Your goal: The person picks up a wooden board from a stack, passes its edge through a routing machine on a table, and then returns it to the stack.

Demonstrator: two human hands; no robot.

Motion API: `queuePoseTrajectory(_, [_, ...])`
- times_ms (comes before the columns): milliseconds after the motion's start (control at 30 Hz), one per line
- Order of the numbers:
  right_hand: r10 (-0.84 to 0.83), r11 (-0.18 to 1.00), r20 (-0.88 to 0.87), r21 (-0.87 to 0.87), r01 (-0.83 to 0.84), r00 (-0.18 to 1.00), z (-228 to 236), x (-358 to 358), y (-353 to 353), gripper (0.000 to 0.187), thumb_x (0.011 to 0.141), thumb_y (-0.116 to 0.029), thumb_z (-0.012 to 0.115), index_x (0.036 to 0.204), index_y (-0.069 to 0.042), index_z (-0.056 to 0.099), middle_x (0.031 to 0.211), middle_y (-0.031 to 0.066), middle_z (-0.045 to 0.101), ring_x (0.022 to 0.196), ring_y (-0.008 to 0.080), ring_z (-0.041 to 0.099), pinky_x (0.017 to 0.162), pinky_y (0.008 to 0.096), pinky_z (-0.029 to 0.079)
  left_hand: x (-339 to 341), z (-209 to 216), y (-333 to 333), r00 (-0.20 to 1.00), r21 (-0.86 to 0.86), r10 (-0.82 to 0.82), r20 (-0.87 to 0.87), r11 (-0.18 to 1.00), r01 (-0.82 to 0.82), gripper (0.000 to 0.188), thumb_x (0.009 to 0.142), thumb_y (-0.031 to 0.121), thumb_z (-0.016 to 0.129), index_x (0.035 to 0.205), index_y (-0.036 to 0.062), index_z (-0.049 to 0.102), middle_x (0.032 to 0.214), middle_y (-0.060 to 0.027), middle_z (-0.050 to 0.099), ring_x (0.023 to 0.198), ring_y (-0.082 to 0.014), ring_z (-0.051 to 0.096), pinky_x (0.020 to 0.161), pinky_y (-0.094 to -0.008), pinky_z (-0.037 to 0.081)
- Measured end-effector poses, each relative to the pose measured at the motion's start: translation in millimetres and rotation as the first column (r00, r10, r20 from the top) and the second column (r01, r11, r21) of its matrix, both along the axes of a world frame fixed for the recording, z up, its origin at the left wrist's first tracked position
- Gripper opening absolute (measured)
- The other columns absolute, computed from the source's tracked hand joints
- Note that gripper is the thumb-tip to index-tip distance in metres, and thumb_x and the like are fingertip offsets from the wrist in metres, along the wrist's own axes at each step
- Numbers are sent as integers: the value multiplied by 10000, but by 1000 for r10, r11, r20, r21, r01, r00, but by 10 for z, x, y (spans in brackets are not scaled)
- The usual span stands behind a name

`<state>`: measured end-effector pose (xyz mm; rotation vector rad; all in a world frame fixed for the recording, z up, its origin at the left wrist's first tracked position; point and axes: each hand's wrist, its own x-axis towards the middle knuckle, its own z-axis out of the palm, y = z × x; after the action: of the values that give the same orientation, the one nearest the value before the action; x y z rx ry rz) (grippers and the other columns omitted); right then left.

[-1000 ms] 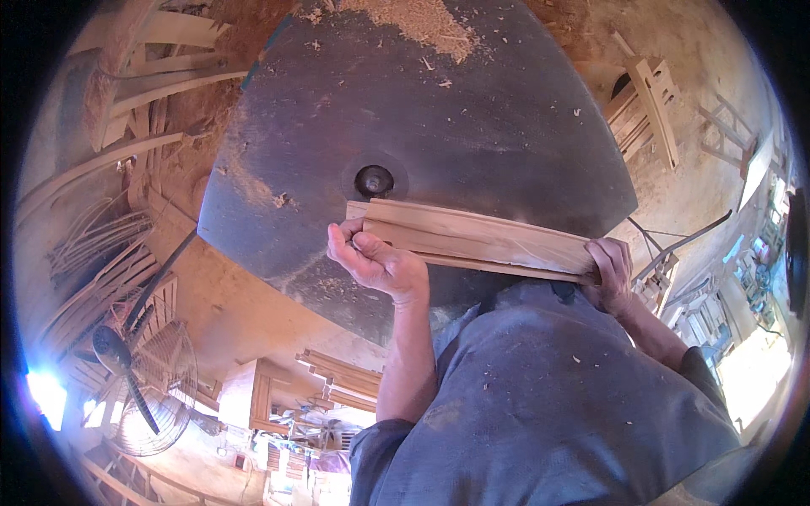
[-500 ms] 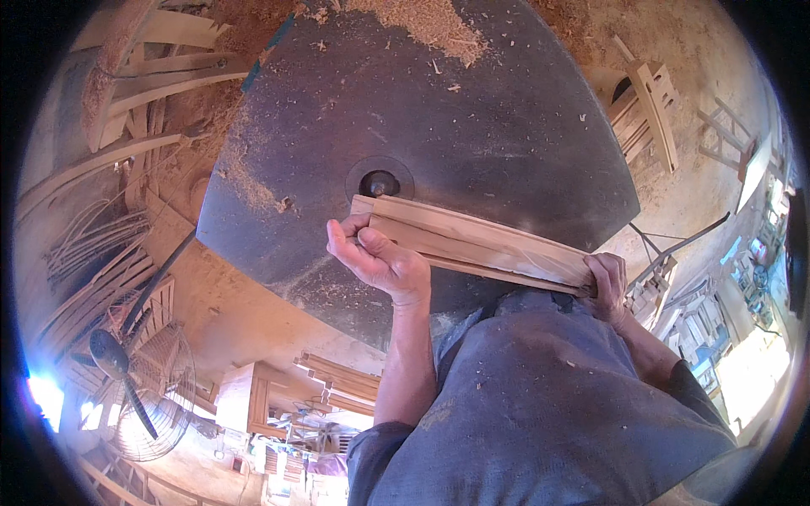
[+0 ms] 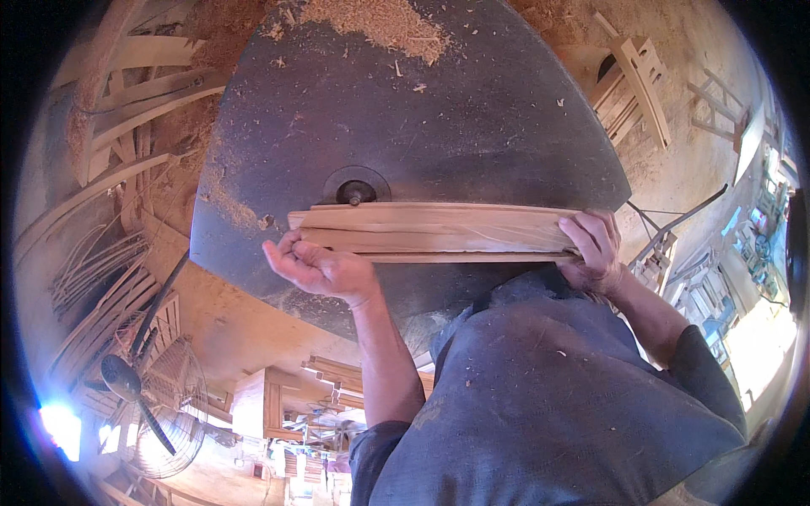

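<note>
A long pale wooden workpiece (image 3: 447,228), grooved along its length, lies across a dark machine table (image 3: 472,126). Its far edge is against or very close to the small dark cutter spindle (image 3: 356,196), which rises from a round hole in the tabletop. Around the left end curl the fingers of my left hand (image 3: 327,271), the thumb on the near side. My right hand (image 3: 595,250) is wrapped around the right end, fingers over the top. The underside of the wood is hidden.
Wood shavings (image 3: 380,24) pile at the table's far edge. Curved wooden pieces (image 3: 139,84) lean at the left, above a caged fan (image 3: 160,405). A slatted wooden piece (image 3: 637,88) lies on the floor at the far right. A dark metal bar (image 3: 683,223) juts out on the right.
The workpiece has slid left along the spindle and turned from slanting to nearly level across my view. My left hand has moved left with it; both hands keep their hold.
</note>
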<state>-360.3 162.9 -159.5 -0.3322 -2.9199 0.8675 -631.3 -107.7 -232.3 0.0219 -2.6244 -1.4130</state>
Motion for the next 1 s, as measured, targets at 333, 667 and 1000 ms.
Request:
queuePoseTrajectory(333, [76, 993, -223, -71, -94, 972, -201, -556, 31, 546, 518, -54, 885, 1035, -96, 714, 1148, 100, 652, 996, 310, 661, 810, 440, 552, -414, 59, -130, 978, -80, 205, 35, 976, -202, 463, 1114, 121, 361, 1539, -63, 362, 1390, -175, 564, 1276, -269, 544, 1130, -433, 405])
queuePoseTrajectory(667, [175, 980, -335, -34, -198, 926, -307, -1181, -189, 302, 651, -101, 802, 946, -88, 738, 1054, 57, 663, 982, 238, 636, 796, 398, 563, -892, -58, -632, 962, 125, 258, 86, 956, -267, 524, 1103, 257, 582, 1428, -108, 395, 1164, -114, 641, 1107, -224, 591, 1084, -405, 419])
queuePoseTrajectory(1000, [292, 946, -399, -17, -325, 869, -482, -1717, -454, 264, 660, -147, 716, 913, -70, 709, 1012, 38, 669, 938, 197, 649, 816, 335, 554, -1182, -140, -1244, 901, 9, 411, 138, 909, -416, 727, 1001, 193, 736, 1450, -180, 303, 1108, -100, 670, 1088, -218, 605, 1151, -415, 376])
